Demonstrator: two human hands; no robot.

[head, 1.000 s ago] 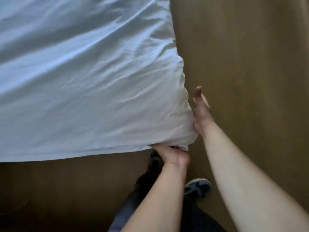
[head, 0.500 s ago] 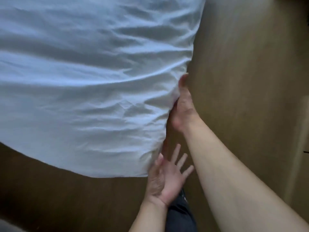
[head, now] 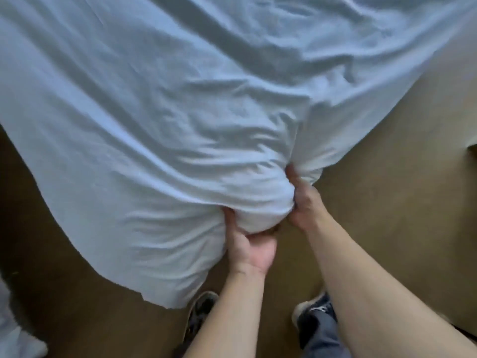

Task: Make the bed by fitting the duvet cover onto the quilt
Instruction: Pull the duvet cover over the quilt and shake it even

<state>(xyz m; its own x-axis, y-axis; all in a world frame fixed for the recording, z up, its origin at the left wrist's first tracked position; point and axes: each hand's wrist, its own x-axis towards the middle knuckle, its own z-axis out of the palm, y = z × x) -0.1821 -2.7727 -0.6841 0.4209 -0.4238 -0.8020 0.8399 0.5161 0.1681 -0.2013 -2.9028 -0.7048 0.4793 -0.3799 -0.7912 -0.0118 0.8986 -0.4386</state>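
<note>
1. The duvet cover (head: 165, 120), pale blue-white and creased all over, fills most of our view and hangs down over a brown floor (head: 387, 202); we take its bunched corner (head: 260, 202) as our landmark.
2. That corner is rounded and stuffed-looking, with folds fanning away from it up and to the left across the cloth. We cannot tell whether the quilt is inside.
3. Our left hand (head: 249, 244) sits directly under the corner, palm turned up, fingers curled up into the cloth and gripping its lower left side.
4. Our right hand (head: 303, 202) is against the corner's right side, fingers curled tight into a deep fold of the fabric and holding it; the fingertips are buried in the cloth.
5. The two hands are near each other, with only the bulge of the corner between them.
6. Left of and below the corner, the cover's free edge (head: 154, 301) hangs loose down to a point.
7. Below the corner, past our forearms, our two dark shoes stand on the floor: the left shoe (head: 200, 313) and the right shoe (head: 313, 313), with a blue-grey trouser leg (head: 322, 339) above the right one.
8. Far to the lower left of the corner, more white cloth (head: 15, 339) lies at the frame's edge.
</note>
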